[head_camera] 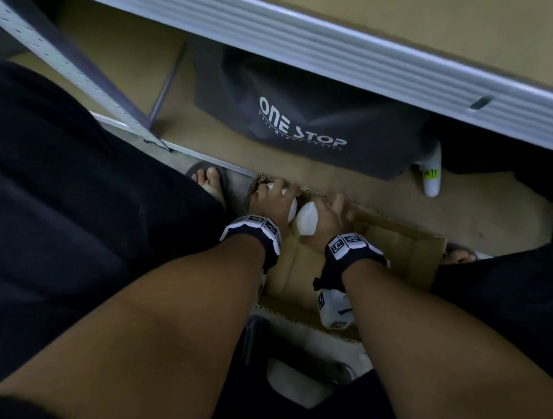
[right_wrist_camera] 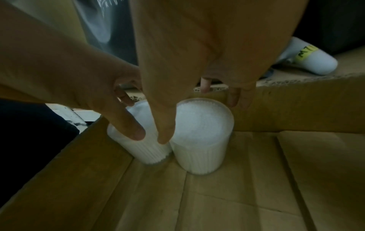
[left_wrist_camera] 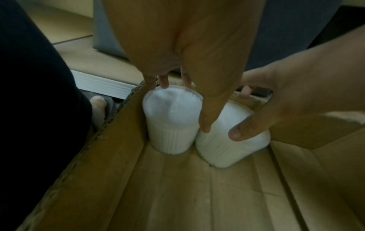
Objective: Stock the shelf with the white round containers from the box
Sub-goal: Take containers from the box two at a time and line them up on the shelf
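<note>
Two white containers stood side by side, touching, in the far corner of the cardboard box (left_wrist_camera: pixel 110 171). The left hand (head_camera: pixel 271 200) gripped the left container (left_wrist_camera: pixel 171 123); the right hand (head_camera: pixel 328 215) gripped the right container (right_wrist_camera: pixel 201 134).

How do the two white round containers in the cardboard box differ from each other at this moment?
The left container sits in a corner of the box, against its side wall; the right container stands beside it, farther from that wall. The left hand grips the left container, the right hand the right container. Both are white, ribbed cylinders on the box floor, side by side.
</note>
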The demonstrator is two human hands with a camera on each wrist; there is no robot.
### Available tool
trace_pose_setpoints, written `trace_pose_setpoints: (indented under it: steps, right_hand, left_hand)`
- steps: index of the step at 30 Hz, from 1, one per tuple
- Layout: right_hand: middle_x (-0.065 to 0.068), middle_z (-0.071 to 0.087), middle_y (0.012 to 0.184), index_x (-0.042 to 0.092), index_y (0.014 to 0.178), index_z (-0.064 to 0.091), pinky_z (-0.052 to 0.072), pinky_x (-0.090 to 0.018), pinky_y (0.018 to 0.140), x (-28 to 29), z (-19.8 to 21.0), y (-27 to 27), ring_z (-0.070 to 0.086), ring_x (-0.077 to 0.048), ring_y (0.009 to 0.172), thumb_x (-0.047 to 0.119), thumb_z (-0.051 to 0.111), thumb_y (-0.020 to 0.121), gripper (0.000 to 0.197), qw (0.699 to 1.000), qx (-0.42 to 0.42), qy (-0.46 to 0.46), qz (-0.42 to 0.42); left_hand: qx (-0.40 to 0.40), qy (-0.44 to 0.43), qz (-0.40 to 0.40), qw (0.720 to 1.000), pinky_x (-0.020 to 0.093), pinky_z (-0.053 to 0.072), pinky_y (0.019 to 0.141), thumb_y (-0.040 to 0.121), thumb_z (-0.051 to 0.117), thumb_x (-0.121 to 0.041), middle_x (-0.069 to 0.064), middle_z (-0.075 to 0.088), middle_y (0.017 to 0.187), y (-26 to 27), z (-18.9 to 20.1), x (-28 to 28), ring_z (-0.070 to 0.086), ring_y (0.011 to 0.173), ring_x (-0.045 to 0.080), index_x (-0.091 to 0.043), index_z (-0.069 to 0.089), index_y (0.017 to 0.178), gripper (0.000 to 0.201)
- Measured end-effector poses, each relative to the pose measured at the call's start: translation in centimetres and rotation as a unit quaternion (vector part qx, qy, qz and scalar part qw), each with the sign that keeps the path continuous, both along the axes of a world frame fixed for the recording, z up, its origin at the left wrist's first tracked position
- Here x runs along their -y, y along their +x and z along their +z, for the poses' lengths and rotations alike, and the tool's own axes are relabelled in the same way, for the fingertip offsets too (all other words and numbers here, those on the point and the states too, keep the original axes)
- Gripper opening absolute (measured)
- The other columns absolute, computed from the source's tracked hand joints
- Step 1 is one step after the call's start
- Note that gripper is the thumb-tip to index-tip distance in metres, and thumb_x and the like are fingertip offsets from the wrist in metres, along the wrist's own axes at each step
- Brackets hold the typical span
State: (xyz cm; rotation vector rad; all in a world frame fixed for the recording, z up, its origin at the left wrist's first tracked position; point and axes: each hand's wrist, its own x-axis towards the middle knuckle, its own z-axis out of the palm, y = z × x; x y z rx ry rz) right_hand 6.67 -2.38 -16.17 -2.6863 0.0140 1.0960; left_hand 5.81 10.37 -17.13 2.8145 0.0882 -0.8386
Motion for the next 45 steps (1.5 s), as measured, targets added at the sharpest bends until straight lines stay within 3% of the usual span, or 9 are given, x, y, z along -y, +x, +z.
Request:
trace_pose_setpoints:
  steps: [4,7,11,13,16,20,24,31,45]
  right_hand:
    - [-0.008,0.010,0.146,0.033,0.138,0.031,0.045,-0.044,0.100,-0.3,-0.8,0.1,0.028,-0.043,0.130,0.035,0.083,0.066,0.089,1.000,-0.027,0.013,-0.007]
    - [-0.008,0.009,0.147,0.032,0.141,0.030,0.042,-0.044,0.102,-0.3,-0.8,0.2,0.026,-0.041,0.131,0.030,0.082,0.069,0.089,1.000,-0.020,0.016,-0.015]
    - [-0.009,0.009,0.148,0.027,0.140,0.031,0.041,-0.042,0.104,-0.5,-0.6,0.3,0.025,-0.041,0.133,0.025,0.080,0.072,0.084,1.000,-0.024,0.012,-0.013]
    - [-0.008,0.011,0.145,0.027,0.135,0.034,0.042,-0.042,0.102,-0.6,-0.6,0.1,0.025,-0.042,0.132,0.022,0.080,0.070,0.080,1.000,-0.016,0.013,-0.018]
    - [-0.007,0.014,0.141,0.027,0.130,0.038,0.045,-0.046,0.100,-0.7,0.0,-0.2,0.026,-0.042,0.130,0.017,0.079,0.068,0.075,1.000,-0.007,0.014,-0.025]
    - [-0.009,0.014,0.142,0.029,0.135,0.037,0.040,-0.047,0.106,-0.8,1.9,0.1,0.024,-0.042,0.131,0.018,0.068,0.079,0.066,1.000,-0.002,0.010,-0.023]
    - [-0.005,0.014,0.138,0.032,0.130,0.041,0.039,-0.047,0.107,-0.9,4.9,0.8,0.028,-0.039,0.129,0.015,0.063,0.080,0.057,0.999,-0.001,0.018,-0.034]
    - [-0.005,0.017,0.138,0.032,0.130,0.038,0.043,-0.046,0.099,0.1,12.6,1.4,0.029,-0.038,0.127,0.024,0.080,0.062,0.080,0.999,0.036,-0.001,0.012]
    - [-0.002,0.025,0.132,0.040,0.132,0.039,0.036,-0.053,0.104,3.1,25.6,-2.5,0.030,-0.036,0.123,0.037,0.082,0.059,0.086,0.982,0.182,0.016,0.041]
  left_hand:
    - [0.063,0.060,-0.034,0.996,0.038,0.049,0.081,0.042,0.078,-0.033,0.005,0.058,0.114,-0.2,-0.6,0.3,0.058,0.086,0.033,-0.028,0.055,0.110,0.072]
    - [0.123,0.056,-0.070,0.988,0.043,0.051,0.082,0.044,0.074,-0.028,0.007,0.048,0.110,-0.2,-1.6,-0.1,0.060,0.084,0.037,-0.026,0.046,0.106,0.068]
    - [0.112,0.062,-0.072,0.989,0.041,0.053,0.076,0.050,0.076,-0.031,0.006,0.056,0.110,-0.4,-1.6,-0.3,0.062,0.078,0.036,-0.027,0.062,0.107,0.058]
    - [0.068,0.080,-0.057,0.993,0.040,0.050,0.082,0.054,0.076,-0.030,0.007,0.057,0.120,0.0,-0.8,-0.3,0.060,0.088,0.036,-0.028,0.060,0.115,0.063]
    - [0.010,0.053,-0.023,0.998,0.044,0.038,0.096,0.064,0.073,-0.030,0.009,0.036,0.137,0.3,0.2,-0.3,0.046,0.113,0.038,-0.029,0.042,0.130,0.073]
    - [-0.006,0.001,0.037,0.999,0.049,0.037,0.095,0.068,0.067,-0.033,0.003,0.028,0.130,0.3,2.6,-0.1,0.039,0.118,0.037,-0.037,0.037,0.122,0.062]
    - [-0.035,-0.036,0.038,0.998,0.051,0.037,0.100,0.074,0.063,-0.026,0.006,0.020,0.144,0.6,5.9,-1.0,0.029,0.129,0.037,-0.035,0.033,0.132,0.066]
    - [0.029,-0.046,0.001,0.999,0.051,0.041,0.097,0.067,0.070,-0.027,0.005,0.032,0.134,1.3,13.1,-1.7,0.031,0.125,0.035,-0.033,0.035,0.132,0.074]
    - [0.163,-0.063,-0.074,0.982,0.051,0.039,0.096,0.058,0.076,-0.039,0.000,0.035,0.129,-1.2,26.2,-0.4,0.032,0.121,0.029,-0.033,0.032,0.135,0.089]
